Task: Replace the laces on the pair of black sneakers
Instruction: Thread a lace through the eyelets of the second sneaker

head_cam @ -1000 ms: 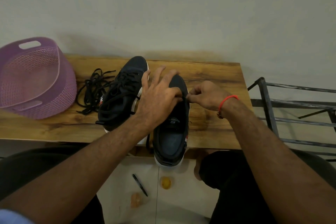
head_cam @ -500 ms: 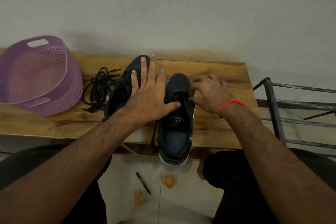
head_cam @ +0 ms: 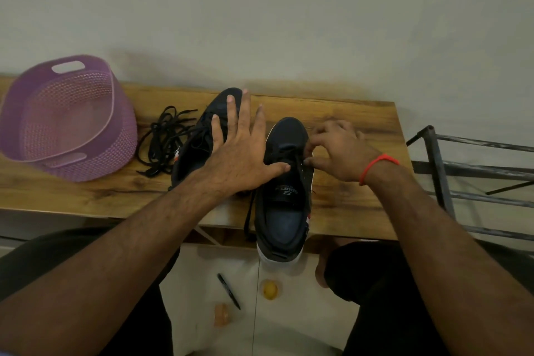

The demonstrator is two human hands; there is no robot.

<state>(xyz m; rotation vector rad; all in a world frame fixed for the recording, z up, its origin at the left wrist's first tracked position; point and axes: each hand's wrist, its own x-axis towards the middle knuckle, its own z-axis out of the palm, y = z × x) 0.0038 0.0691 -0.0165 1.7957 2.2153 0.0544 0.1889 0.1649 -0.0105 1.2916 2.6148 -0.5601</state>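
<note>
While the perforated purple plastic basket [head_cam: 69, 121] sits tipped on the grained wooden table [head_cam: 355, 205], my left hand [head_cam: 239, 159] lies flat, fingers straight, across both black sneakers [head_cam: 284, 182]; my right hand [head_cam: 335, 150] pinches the near sneaker's lace [head_cam: 289, 149]. Loose black laces [head_cam: 164, 141] tangle beside the basket.

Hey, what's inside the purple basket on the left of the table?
The purple basket is tilted toward the camera, and its visible woven wall and floor hold nothing. Its near rim hides a thin strip of the floor. The loose black laces lie outside it, on the table.
</note>
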